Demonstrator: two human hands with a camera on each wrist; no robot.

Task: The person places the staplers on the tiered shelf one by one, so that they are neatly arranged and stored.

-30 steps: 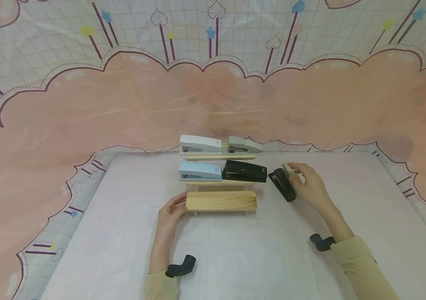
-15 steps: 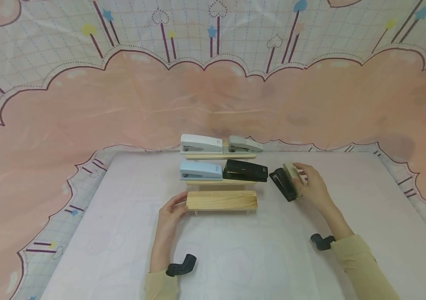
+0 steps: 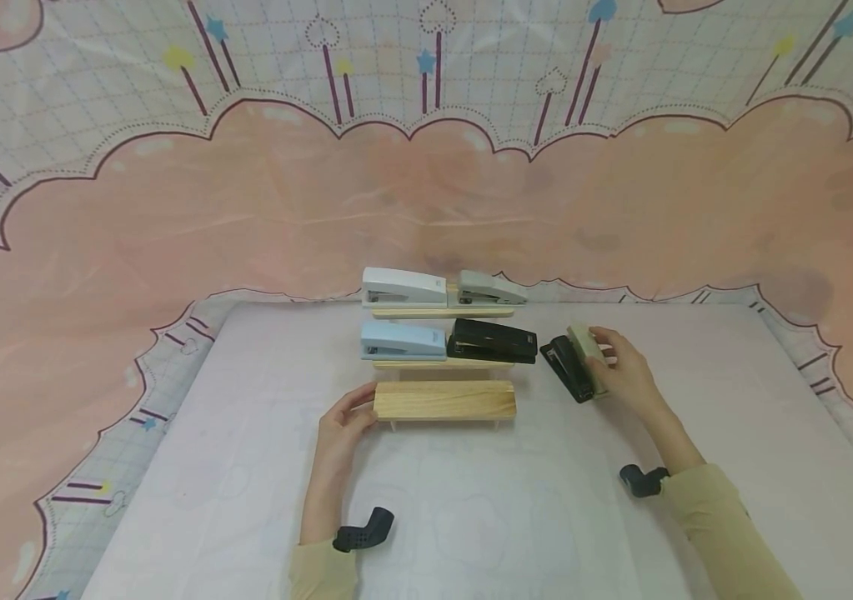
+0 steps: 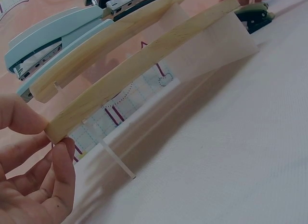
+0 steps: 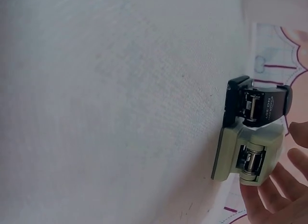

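In the head view, my left hand [image 3: 339, 429] pinches the left end of the bare front wooden stand [image 3: 444, 402] between thumb and fingers. My right hand [image 3: 627, 375] is beside a pale green stapler [image 5: 260, 154]; its fingers touch the stapler's side, while the thumb looks apart from it in the right wrist view. Against the green stapler lies a small black stapler [image 3: 567, 369] on the table. Behind the front stand, a light blue stapler [image 3: 402, 342] and a large black stapler [image 3: 492, 341] sit on the middle stand [image 3: 441, 365].
A white stapler [image 3: 403, 287] and a grey stapler [image 3: 489, 288] sit on the rear stand [image 3: 441, 314]. The stands line up front to back on a white-covered table [image 3: 246, 500]. A patterned pink cloth [image 3: 321, 208] hangs behind.
The right hand's fingers have drawn back a little from the top of the green stapler, so more of it shows. The left hand stays on the front stand.
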